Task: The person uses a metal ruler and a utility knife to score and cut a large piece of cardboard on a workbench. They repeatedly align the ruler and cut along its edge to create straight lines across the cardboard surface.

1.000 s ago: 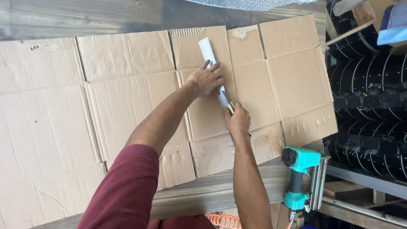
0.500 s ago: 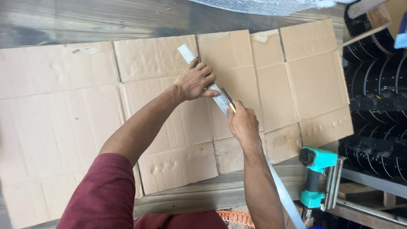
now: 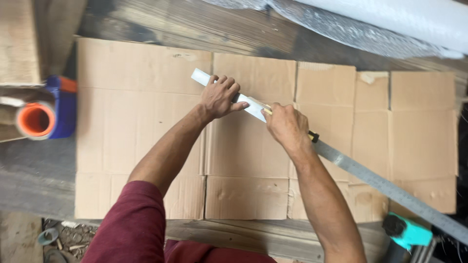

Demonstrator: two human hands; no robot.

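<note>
The view has swung to the left since a moment ago, so more of the left side shows now, and the black racks that stood on the right are gone from sight. The hands have kept to the same job all through: the long flat metal ruler [image 3: 385, 187] lies slanting across the big flattened brown cardboard sheet [image 3: 141, 122], from its far middle down to the near right.

The left hand [image 3: 220, 95] presses down flat on the far end of the ruler, fingers spread over it, holding it in place. The right hand [image 3: 286, 125] is closed around a small tool with a yellow and black handle [image 3: 312, 137], right beside the ruler's edge. The tip is hidden under the hand, so I cannot tell if it is a knife or a pencil. It looks like a line along the ruler is in the making, and the work seems to be in its middle.

On the left sits a blue holder with an orange roll [image 3: 46, 116], well apart from the hands. At the far right lies a big roll of clear bubble wrap [image 3: 380, 24]. At the near right a teal power tool [image 3: 409, 233] stands just beside the ruler's near end. Nothing lies on the cardboard in the way of the hands.
</note>
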